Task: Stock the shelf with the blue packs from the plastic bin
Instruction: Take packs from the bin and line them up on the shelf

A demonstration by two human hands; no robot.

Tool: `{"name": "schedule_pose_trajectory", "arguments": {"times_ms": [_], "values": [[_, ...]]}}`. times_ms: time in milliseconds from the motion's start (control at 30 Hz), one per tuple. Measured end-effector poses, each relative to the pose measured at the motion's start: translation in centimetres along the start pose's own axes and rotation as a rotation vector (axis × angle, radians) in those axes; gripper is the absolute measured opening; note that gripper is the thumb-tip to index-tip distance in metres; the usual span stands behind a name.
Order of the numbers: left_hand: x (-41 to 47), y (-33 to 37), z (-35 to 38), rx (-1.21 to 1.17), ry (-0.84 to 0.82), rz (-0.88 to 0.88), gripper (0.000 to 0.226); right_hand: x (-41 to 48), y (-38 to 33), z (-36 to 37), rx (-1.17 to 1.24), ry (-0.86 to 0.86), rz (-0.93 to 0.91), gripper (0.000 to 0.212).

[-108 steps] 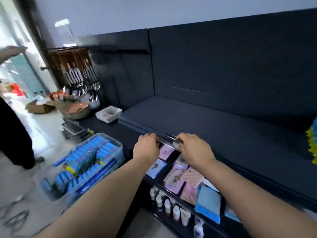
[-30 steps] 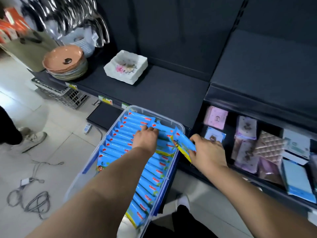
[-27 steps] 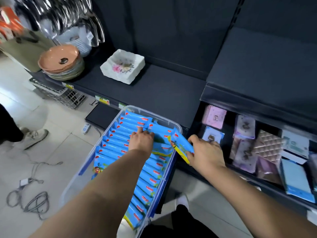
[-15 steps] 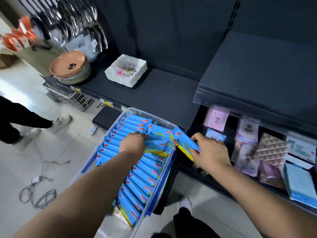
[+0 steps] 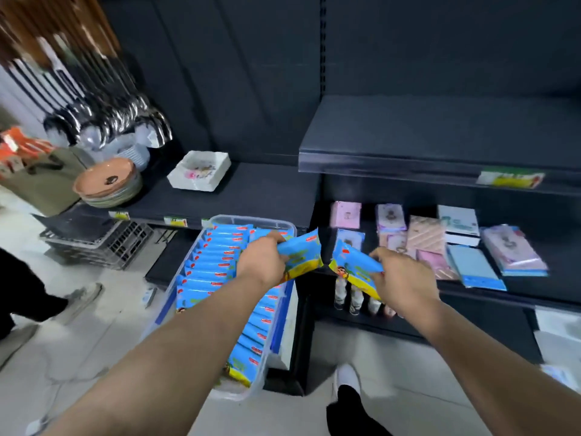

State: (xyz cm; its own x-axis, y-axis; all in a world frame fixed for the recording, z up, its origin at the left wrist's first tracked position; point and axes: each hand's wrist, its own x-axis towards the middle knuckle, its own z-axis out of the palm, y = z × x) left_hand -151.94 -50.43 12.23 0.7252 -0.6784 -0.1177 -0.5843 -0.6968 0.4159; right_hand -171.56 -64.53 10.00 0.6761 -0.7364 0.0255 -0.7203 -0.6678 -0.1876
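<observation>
A clear plastic bin (image 5: 251, 219) stands on the floor against the dark shelving, filled with rows of blue packs (image 5: 213, 265). My left hand (image 5: 262, 262) grips one blue pack (image 5: 303, 256) lifted above the bin's right edge. My right hand (image 5: 399, 281) grips another blue pack (image 5: 352, 269) in front of the lower shelf. Both packs hang in the air, close together. The dark upper shelf (image 5: 440, 136) on the right is bare on top.
The lower right shelf holds pink, purple and blue flat packets (image 5: 424, 237), with small bottles (image 5: 352, 297) below. On the left shelf sit a white square dish (image 5: 199, 171) and stacked orange plates (image 5: 108, 184). Ladles hang above. Another person's legs (image 5: 28, 300) stand at left. My shoe (image 5: 347, 382) is below.
Both hands have risen out of the bin, each holding a blue pack. My left hand has taken hold of its pack and lifted it right. The view has tilted up toward the shelves.
</observation>
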Motion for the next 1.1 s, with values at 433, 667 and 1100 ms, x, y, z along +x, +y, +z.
{"name": "schedule_pose_trajectory", "arguments": {"times_ms": [433,667,1100], "values": [[-3.7,22.3,1.2,-0.094,0.102,0.492,0.025,-10.1,16.8,-11.5,-0.001,0.379,0.349,0.024],[-4.2,38.7,4.4,-0.137,0.15,0.623,0.024,-11.5,29.3,-17.1,-0.01,0.494,0.414,0.026],[-3.2,61.2,10.4,-0.132,0.187,0.697,0.021,-10.7,47.7,-24.7,0.044,0.574,0.471,0.033]]}}
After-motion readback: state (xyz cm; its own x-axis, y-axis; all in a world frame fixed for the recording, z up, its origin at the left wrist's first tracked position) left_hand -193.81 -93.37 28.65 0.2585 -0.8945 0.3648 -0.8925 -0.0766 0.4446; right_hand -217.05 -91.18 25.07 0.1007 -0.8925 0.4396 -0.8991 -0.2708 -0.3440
